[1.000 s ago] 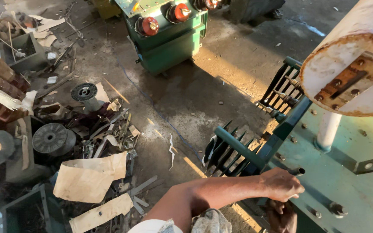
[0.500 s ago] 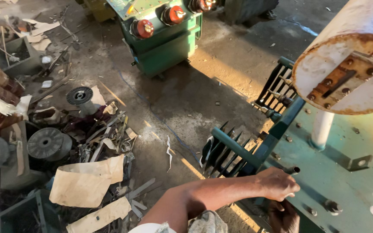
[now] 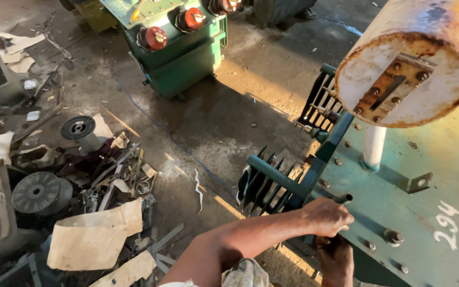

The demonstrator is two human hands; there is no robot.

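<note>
Since the earlier frames the view has drifted a bit left and down, so the scrap pile sits lower-left and the white painted marking on the lid shows more fully; both hands have stayed at the same spot on the lid edge. Left hand point(image 3: 328, 217) lies palm down, fingers curled over the near edge of the big green steel transformer lid point(image 3: 426, 212), close beside a short dark bolt stub point(image 3: 345, 199) sticking up from the rim; whether it clamps anything under the palm I cannot tell. Right hand point(image 3: 336, 258) sits just below the left, under the lid rim, in shadow, fingers bent around something dark there; grip looks clenched but the object is hidden, cannot tell what. Dark green radiator fins point(image 3: 272, 183) jut from the tank side just left of the hands, a second fin bank point(image 3: 322, 103) further up. Rusty white cylindrical tank point(image 3: 410, 69) with a bolted rust-brown plate on its end hangs over the lid on a white post point(image 3: 373, 149). Smaller green transformer with red bushings point(image 3: 173, 48) stands well apart on the concrete floor point(image 3: 229, 106). Scrap at left: grey wire spools point(image 3: 38, 192), torn tan paper sheets point(image 3: 94, 239), metal strips.
</note>
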